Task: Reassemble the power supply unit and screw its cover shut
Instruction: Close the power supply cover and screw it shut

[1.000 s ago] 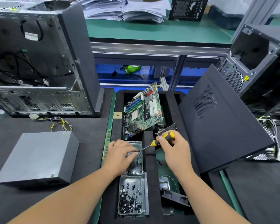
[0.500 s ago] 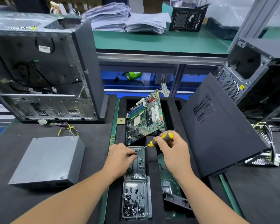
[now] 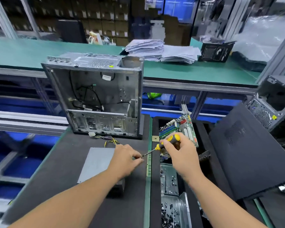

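The grey power supply unit (image 3: 95, 163) lies flat on the dark mat, partly under my left forearm. My left hand (image 3: 125, 159) hovers over its right edge with fingertips pinched at the screwdriver's tip, on something too small to make out. My right hand (image 3: 179, 152) grips the yellow and black screwdriver (image 3: 167, 142), whose shaft slants down-left to the left fingertips. Two metal trays (image 3: 169, 178) with several small screws sit below my right hand.
An open computer case (image 3: 102, 96) stands behind the power supply unit, with loose wires (image 3: 110, 140) in front. A motherboard (image 3: 178, 127) leans in the black foam tray. A black side panel (image 3: 247, 153) slopes at right. Another case (image 3: 276, 102) stands far right.
Both hands have moved left from the screw tray to the power supply unit's right edge, fingertips still pinched at the screwdriver tip. The view has tilted up and swung left.
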